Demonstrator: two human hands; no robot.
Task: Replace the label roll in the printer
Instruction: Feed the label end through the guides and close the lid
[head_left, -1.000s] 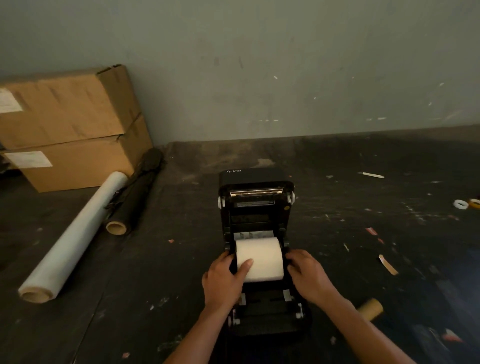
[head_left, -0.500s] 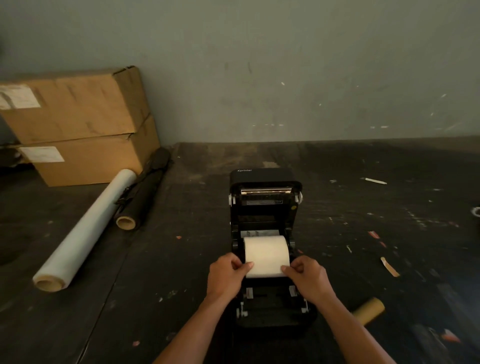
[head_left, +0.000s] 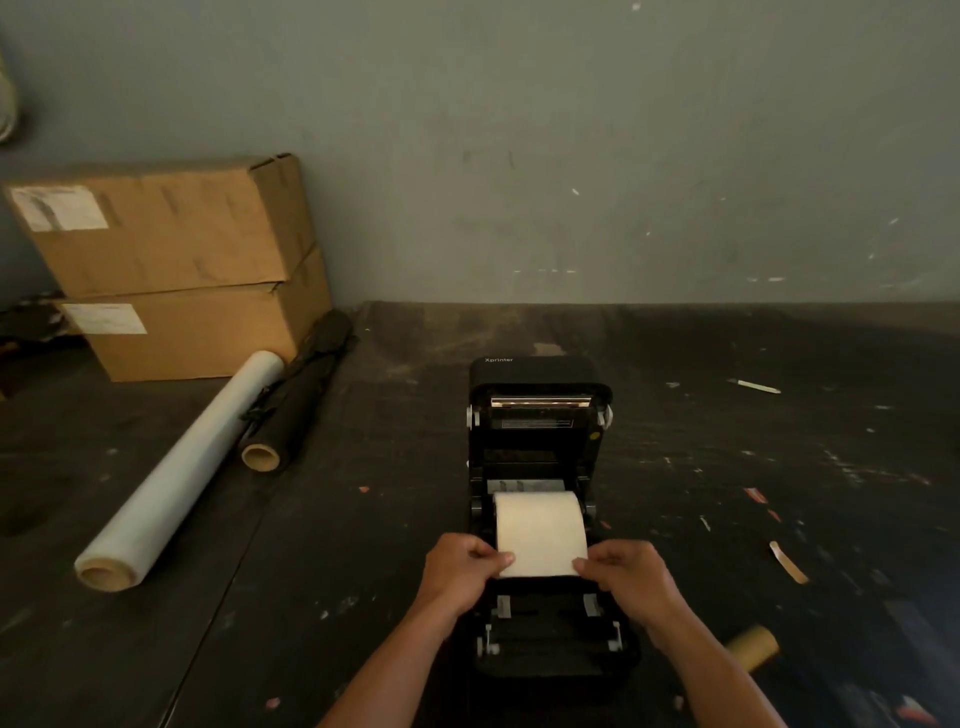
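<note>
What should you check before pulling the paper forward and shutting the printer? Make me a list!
1. Printer lid open: ok, it stands tilted back.
2. Label roll sitting in its bay: ok, between the side holders.
3. Left hand and right hand pinching the paper's front edge: ok, one at each corner.
4. Paper fed under the front guides: not ok, the edge stops short of them.
5. Roll straight: cannot tell.
6. Old cardboard core out of the way: ok, it lies on the table beside the printer.

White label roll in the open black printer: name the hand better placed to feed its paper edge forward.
Neither clearly. The left hand and right hand each pinch a front corner of the white label roll.
</note>
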